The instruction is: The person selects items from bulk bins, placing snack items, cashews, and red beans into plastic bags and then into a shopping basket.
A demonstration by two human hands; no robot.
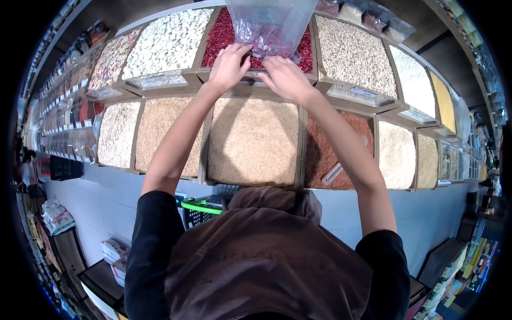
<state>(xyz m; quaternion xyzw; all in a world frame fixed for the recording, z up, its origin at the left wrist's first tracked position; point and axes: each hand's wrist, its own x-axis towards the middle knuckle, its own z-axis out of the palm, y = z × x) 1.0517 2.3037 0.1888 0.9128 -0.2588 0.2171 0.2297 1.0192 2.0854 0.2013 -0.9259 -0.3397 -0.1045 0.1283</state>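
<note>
A clear plastic bag [274, 24] lies over the far bin of dark red kidney beans [218, 34], and red shows through it. My left hand [231, 66] has its fingers on the near left edge of the bag. At the near right edge, my right hand [289, 78] pinches the film with bent fingers. Both fingertips are partly hidden by the bag's folds, so what is inside it cannot be made out. Below my wrists lies a bin of pale brown grain [256, 140], with the shadow of my arms across it.
Large white beans [168, 40] fill the bin left of the kidney beans; speckled beans [352, 52] lie to the right. A clear plastic scoop [333, 173] rests in reddish grain [324, 150]. A basket with a green handle [202, 206] stands below the front edge, near my body.
</note>
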